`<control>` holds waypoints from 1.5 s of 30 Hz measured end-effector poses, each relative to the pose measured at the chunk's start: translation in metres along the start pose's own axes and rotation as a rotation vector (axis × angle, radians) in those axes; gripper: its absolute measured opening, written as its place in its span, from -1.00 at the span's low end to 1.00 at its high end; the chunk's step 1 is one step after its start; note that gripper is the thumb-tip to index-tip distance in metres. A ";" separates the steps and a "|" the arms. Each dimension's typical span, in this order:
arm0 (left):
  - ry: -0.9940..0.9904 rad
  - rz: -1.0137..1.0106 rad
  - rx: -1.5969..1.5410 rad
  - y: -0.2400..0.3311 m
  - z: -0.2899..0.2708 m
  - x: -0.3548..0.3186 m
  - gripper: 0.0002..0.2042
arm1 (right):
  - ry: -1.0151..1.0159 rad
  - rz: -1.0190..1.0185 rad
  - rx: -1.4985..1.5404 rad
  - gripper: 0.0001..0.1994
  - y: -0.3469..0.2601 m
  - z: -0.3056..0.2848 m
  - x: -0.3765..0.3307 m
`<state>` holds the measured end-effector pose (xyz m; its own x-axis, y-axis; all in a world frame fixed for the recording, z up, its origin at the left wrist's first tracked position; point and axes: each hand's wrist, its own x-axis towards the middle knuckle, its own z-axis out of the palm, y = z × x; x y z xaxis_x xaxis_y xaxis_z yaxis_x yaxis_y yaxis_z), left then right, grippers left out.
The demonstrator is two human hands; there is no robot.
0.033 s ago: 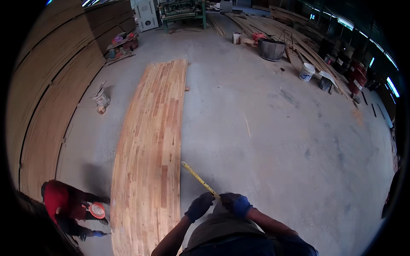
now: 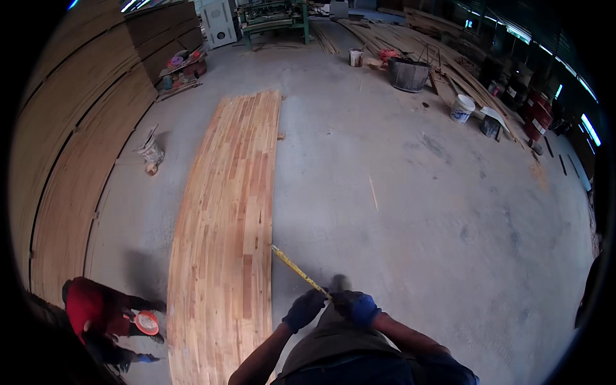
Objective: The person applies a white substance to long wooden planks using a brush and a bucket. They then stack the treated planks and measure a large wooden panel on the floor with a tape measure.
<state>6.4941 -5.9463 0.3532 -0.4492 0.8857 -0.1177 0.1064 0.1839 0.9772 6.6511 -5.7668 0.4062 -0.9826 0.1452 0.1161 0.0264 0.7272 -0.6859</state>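
Your left hand point(image 2: 304, 309) and right hand point(image 2: 355, 307), both in blue gloves, grip the near end of a yellow tape point(image 2: 298, 271). The tape runs over the floor point(image 2: 417, 212) to the edge of the long wood panel point(image 2: 228, 218). A person in red point(image 2: 96, 314) crouches left of the panel.

Long wooden panel point(image 2: 228, 237) flat on the concrete floor point(image 2: 417, 212), running away ahead, left of centre. Tape measure point(image 2: 296, 269) stretched from the panel's right edge back to left hand point(image 2: 304, 309) and right hand point(image 2: 355, 307), side by side. Stacked boards point(image 2: 70, 160) far left. Crouching person point(image 2: 102, 317) lower left, beside the panel. Buckets point(image 2: 462, 108) far right, behind.
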 end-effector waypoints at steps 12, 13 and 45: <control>0.284 -0.149 -0.085 0.101 -0.231 0.499 -0.60 | -0.135 -0.206 -0.008 -0.77 0.246 -0.158 0.526; 0.332 -0.119 -0.138 0.092 -0.254 0.537 -0.60 | -0.207 -0.224 0.021 -0.75 0.268 -0.164 0.573; 0.329 -0.410 0.415 -0.132 -0.929 1.801 -0.58 | 0.065 0.596 0.717 -0.55 1.055 -0.655 1.844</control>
<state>4.8467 -4.7720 0.1769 -0.7662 0.5446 -0.3410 0.1719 0.6851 0.7079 4.9879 -4.2930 0.3670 -0.8306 0.4144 -0.3720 0.3815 -0.0634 -0.9222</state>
